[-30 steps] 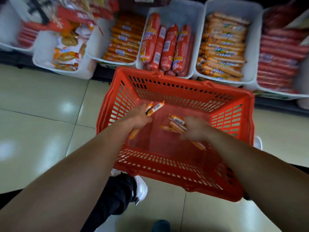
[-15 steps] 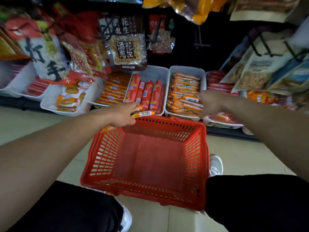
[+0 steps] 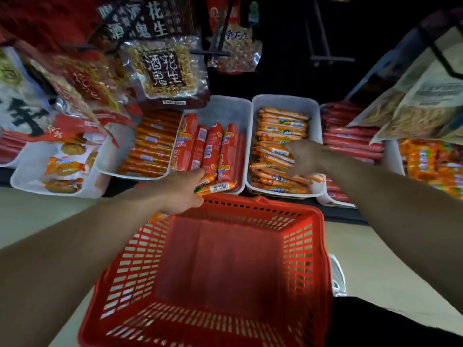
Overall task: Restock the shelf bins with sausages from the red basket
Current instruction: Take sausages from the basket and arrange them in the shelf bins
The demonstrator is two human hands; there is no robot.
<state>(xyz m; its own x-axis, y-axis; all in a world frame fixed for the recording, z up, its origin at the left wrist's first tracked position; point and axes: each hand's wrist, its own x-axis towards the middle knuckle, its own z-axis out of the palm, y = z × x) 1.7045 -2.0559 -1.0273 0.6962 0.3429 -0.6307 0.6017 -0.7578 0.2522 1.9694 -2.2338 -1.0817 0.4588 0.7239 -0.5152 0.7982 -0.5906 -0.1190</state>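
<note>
Sausages (image 3: 216,187) first: where are they, and which way do they point?
— In the left hand (image 3: 179,194), over the far rim of the basket (image 3: 250,205) and just in front of the red bin (image 3: 225,106). Their long axis runs nearly level, left to right. The free ends point right and a little away, toward the shelf.

How do they sit against the fingers?
— The left fingers are curled round the middle of the bundle and grip it. The labelled ends stick out to the right of the fingers, one with its barcode up. An orange tip peeks out under the heel of the hand, on the left.

How many?
— I can count two ends in that grip. Whether there are more, I cannot tell.

And the right hand (image 3: 307,159)?
— It lies on the pile (image 3: 283,132) in the next bin (image 3: 283,102), the one right of the red bin, with the back of the hand up. It is blurred, so I cannot tell whether those fingers hold a sausage or lie flat. The pile there lies crosswise, long axes left to right, stacked too thickly to count.

What else can be counted?
— One basket, low in front of the shelf, between the two forearms. Two hands. In the red bin, four fat sausages (image 3: 213,146) show on top, side by side, lying front to back.
</note>
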